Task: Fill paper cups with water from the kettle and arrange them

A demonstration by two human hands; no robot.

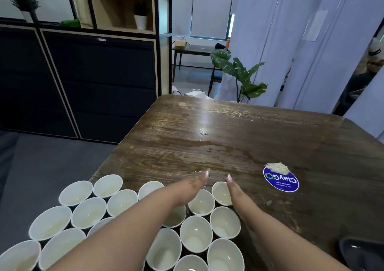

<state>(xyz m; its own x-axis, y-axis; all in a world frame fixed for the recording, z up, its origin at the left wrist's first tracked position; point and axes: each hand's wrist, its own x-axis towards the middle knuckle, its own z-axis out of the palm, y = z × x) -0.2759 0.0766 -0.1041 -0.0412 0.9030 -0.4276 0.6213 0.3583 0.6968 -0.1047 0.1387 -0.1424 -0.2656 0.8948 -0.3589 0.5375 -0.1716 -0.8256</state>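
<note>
Several white paper cups [196,238] stand packed together on the near left part of the wooden table [239,125]. The cups on the left, such as one [51,222], hold a little water. My left hand [192,185] stretches flat, fingers straight, over the far cups. My right hand [235,188] reaches edge-on beside the farthest right cup [220,193], fingers straight. Neither hand holds anything. A dark object [361,252] at the bottom right corner could be the kettle; I cannot tell.
A puddle of water [218,149] spreads across the table's middle. A blue round sticker [281,180] with a crumpled tissue [277,167] lies to the right. The table's left edge drops to grey floor, with black cabinets [99,87] beyond. A potted plant [241,73] stands behind the table.
</note>
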